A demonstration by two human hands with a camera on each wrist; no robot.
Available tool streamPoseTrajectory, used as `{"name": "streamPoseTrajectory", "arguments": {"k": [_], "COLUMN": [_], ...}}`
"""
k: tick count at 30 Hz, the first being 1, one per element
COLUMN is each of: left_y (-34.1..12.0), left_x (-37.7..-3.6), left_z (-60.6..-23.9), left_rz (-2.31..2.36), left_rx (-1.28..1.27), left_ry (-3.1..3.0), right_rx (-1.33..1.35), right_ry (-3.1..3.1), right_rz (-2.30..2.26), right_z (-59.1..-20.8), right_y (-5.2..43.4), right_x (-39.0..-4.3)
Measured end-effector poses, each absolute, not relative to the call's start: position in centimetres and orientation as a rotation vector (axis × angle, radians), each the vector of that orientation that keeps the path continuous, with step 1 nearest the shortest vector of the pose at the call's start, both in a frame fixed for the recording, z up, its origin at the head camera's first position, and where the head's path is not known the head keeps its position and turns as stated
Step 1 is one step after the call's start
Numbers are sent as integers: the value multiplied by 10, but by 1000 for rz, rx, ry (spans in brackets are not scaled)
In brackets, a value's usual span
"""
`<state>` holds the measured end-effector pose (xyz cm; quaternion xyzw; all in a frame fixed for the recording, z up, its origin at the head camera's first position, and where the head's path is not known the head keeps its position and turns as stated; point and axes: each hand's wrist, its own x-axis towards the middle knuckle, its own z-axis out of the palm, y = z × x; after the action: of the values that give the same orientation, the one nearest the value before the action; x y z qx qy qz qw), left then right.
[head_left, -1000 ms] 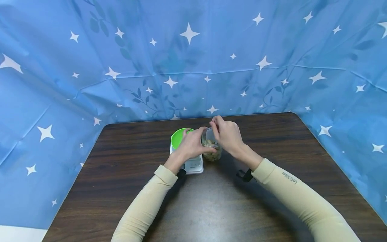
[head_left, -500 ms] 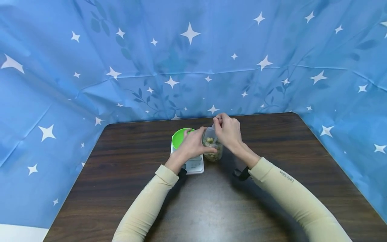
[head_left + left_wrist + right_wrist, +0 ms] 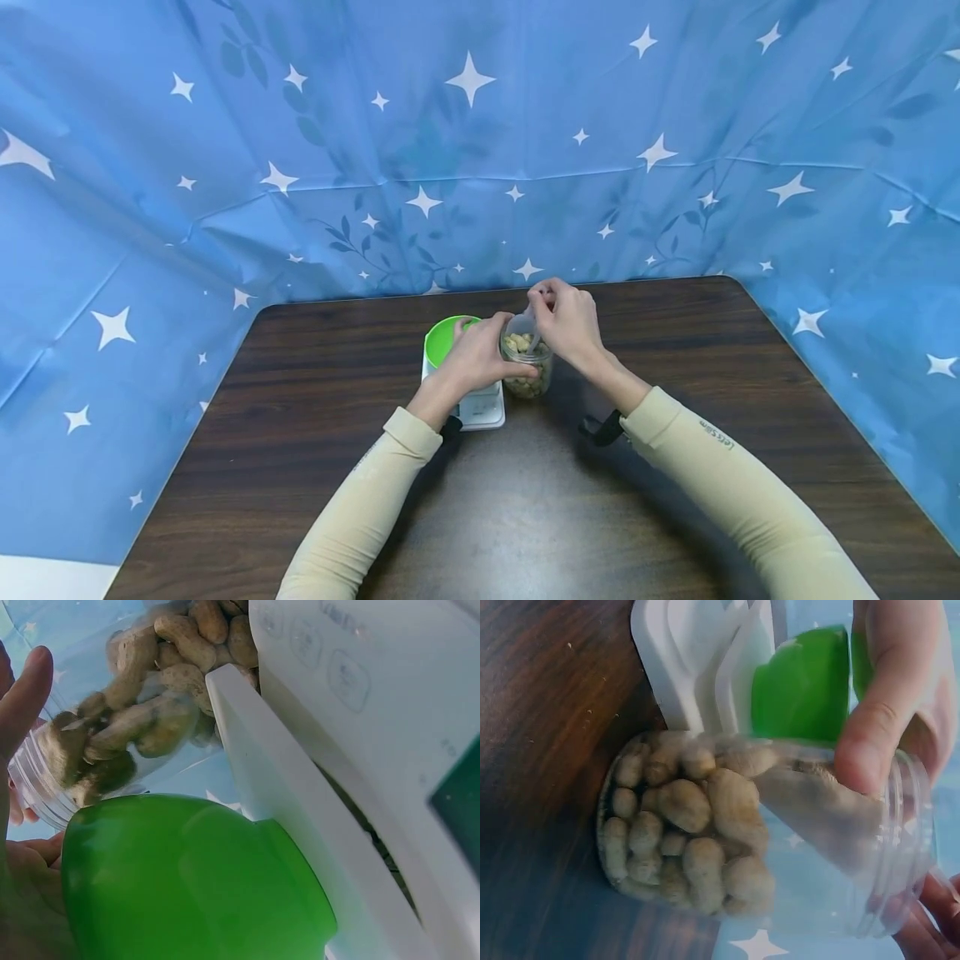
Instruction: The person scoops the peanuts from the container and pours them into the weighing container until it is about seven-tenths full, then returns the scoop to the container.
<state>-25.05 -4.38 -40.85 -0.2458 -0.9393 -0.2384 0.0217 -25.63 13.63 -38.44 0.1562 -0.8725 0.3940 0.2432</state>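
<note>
Peanuts fill a clear jar (image 3: 527,367) at center frame on the dark desk (image 3: 675,350), just right of a white scale (image 3: 480,408) carrying a green bowl (image 3: 442,337). Left hand (image 3: 476,358) grips the jar; right hand (image 3: 566,321) pinches a spoon handle (image 3: 528,321) above its mouth. Scooping probably goes best with the jar held steady and small loads lifted.

We see dark wood table (image 3: 675,350); blue star-print cloth (image 3: 480,142) hangs behind and wraps both sides.
</note>
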Motion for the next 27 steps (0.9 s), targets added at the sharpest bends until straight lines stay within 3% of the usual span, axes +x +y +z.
{"name": "streamPoseTrajectory", "arguments": {"k": [6, 17, 27], "left_y": [-43, -43, -43], "left_x": [-250, -250, -250], "left_z": [-408, -407, -407], "left_rz": [-756, -733, -748], "left_rx": [-764, -761, -753], "left_ry": [-2894, -2907, -2909], "right_rx": [345, 570, 432], "right_ry": [-2383, -2498, -2481], "right_rz": [1111, 998, 1066], "right_z": [-376, -374, -380], "right_y": [144, 134, 136], "right_x": [-258, -256, -258]}}
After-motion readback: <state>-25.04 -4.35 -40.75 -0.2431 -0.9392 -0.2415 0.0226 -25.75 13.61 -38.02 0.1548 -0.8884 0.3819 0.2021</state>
